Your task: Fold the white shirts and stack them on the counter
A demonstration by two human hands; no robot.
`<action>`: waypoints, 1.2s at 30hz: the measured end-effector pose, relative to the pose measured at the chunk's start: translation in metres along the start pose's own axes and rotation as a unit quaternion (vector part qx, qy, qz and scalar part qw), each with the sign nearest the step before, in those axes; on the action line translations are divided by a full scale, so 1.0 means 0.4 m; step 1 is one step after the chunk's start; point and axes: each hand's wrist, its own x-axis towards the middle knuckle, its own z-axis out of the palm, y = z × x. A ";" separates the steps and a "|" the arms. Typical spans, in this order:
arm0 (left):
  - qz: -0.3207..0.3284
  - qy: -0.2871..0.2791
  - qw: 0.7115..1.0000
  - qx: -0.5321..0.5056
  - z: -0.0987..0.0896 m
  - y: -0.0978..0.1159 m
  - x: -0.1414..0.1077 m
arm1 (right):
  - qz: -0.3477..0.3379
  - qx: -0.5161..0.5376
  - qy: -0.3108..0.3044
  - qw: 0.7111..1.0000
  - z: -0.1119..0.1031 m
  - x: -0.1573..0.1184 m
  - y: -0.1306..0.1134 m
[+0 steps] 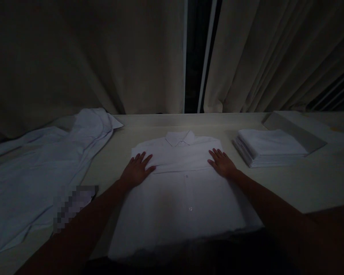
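Observation:
A white collared shirt point(186, 198) lies front side up on a pale table, its collar toward the curtains and its lower end at the near edge. Across its chest, just below the collar, runs a flat folded band of white cloth. My left hand point(137, 170) rests with spread fingers on the left end of this band. On the band's right end lies my right hand point(222, 163), also flat with its fingers apart. Neither hand grips anything.
Loose white garments point(43, 164) spread over the left of the table point(166, 121). A partly pixelated flat object point(76, 200) lies beside my left forearm. At the right are a stack of folded white cloths point(271, 147) and an angled white board or box point(301, 128). Curtains point(149, 57) hang behind.

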 end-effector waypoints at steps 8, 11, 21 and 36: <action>0.006 -0.005 1.000 -0.003 0.017 -0.035 0.117 | -0.006 -0.004 0.000 1.000 0.018 0.123 0.038; 0.009 -0.003 1.000 0.000 0.024 -0.049 0.157 | -0.006 -0.002 -0.014 1.000 0.027 0.166 0.053; 0.021 0.015 1.000 0.016 0.062 -0.098 0.269 | -0.019 0.010 -0.009 1.000 0.041 0.275 0.081; 0.058 0.080 0.994 0.051 -0.015 -0.039 0.286 | 0.008 0.006 0.051 0.999 -0.035 0.217 -0.011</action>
